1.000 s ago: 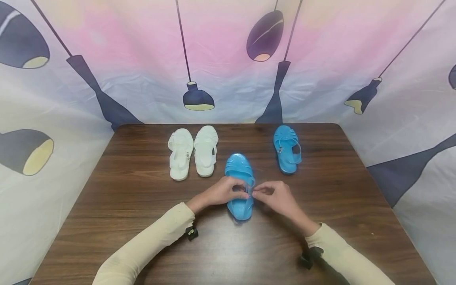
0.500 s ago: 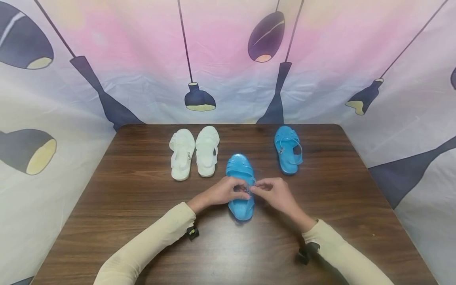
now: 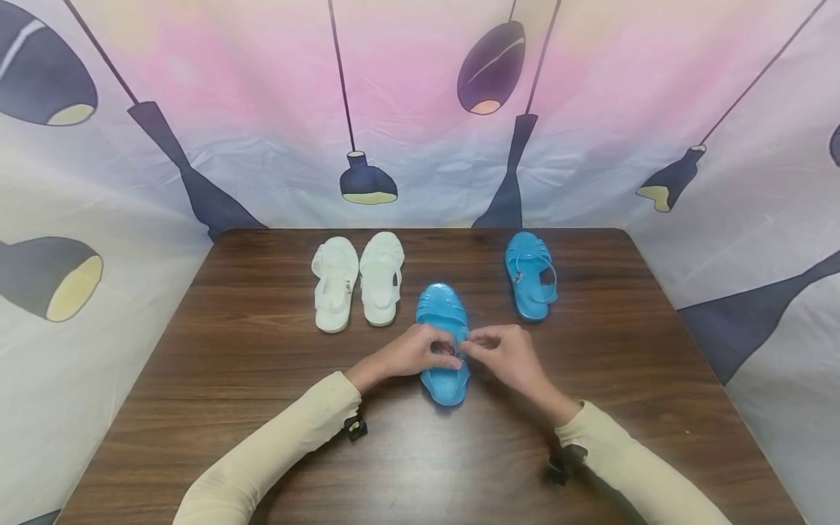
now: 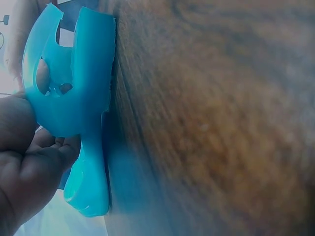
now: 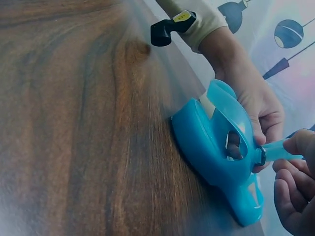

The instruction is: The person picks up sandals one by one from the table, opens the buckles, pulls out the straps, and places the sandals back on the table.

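A blue jelly sandal (image 3: 442,302) lies on the table in the middle of the head view, toe pointing away. My left hand (image 3: 415,351) reaches across its open side and holds the sandal's side between thumb and fingers, near a small metal buckle (image 5: 261,155). From the other side, my right hand (image 3: 510,359) pinches the free end of the ankle strap (image 5: 279,148), which runs out through the buckle in the right wrist view. The left wrist view shows the sandal's heel (image 4: 93,59) close up, with the left thumb against its side.
Two white sandals (image 3: 336,284) stand side by side at the back left of the brown wooden table (image 3: 262,292). Another blue sandal (image 3: 530,281) lies at the back right. Behind the table hangs a cloth (image 3: 426,87) printed with lamps.
My right hand has shifted slightly up and to the left, closer to the left fingertips, with the strap end still pinched. The left hand and the sandal have stayed almost in place.
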`<state>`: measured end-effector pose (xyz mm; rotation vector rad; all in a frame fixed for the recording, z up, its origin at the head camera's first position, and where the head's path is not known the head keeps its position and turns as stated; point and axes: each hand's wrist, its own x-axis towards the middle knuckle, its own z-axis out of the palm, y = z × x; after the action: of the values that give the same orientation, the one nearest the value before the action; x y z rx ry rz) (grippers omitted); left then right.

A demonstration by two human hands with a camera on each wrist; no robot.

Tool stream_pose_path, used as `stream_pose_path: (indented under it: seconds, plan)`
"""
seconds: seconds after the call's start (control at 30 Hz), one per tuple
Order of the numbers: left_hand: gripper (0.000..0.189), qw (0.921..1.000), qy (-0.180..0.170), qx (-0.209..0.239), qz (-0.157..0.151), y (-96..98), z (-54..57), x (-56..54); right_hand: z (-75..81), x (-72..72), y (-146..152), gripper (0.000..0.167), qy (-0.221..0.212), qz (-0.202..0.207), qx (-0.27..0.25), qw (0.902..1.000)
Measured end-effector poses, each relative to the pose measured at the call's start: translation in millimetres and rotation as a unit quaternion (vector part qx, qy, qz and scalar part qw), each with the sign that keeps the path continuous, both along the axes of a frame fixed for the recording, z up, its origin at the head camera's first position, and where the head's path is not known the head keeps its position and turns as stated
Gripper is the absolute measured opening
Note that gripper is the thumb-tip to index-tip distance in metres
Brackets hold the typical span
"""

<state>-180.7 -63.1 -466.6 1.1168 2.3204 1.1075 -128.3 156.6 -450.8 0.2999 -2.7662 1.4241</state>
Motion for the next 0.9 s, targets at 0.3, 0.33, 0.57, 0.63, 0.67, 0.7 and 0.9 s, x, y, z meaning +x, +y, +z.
stream_pose_path:
  seconds: [0.3, 0.33, 0.57, 0.63, 0.67, 0.7, 0.9]
  plan:
    - [0.017, 0.9999, -0.012, 0.004, 0.000, -0.7, -0.4, -0.8, -4.5, 2.1, 1.6, 0.020, 0.050, -0.012, -0.006, 0.9986]
    - [0.018, 0.9999, -0.013, 0.005, -0.001, -0.8, -0.5, -0.9, -5.0, 2.1, 2.0, 0.020, 0.055, -0.013, -0.007, 0.9984]
    - [0.015, 0.9998, -0.017, 0.004, -0.006, 1.4, -0.7, -1.8, -5.6, 3.0, 5.0, 0.021, 0.056, -0.016, -0.012, 0.9982]
    - [0.013, 0.9999, -0.014, 0.001, -0.008, 2.1, -0.6, -2.4, -4.6, 3.1, 5.9, 0.020, 0.066, -0.022, -0.014, 0.9975]
    - [0.012, 0.9999, -0.013, 0.002, -0.009, 2.3, -0.6, -2.6, -2.5, 2.9, 6.8, 0.019, 0.074, -0.028, -0.015, 0.9967]
    - [0.013, 0.9999, -0.013, 0.003, -0.010, 2.1, -0.9, -3.0, 0.3, 2.6, 7.7, 0.018, 0.085, -0.034, -0.016, 0.9957]
    - [0.021, 0.9999, -0.011, 0.008, 0.001, -1.9, -1.4, -2.5, 13.6, 0.1, 14.5, 0.017, 0.105, -0.009, 0.016, 0.9943]
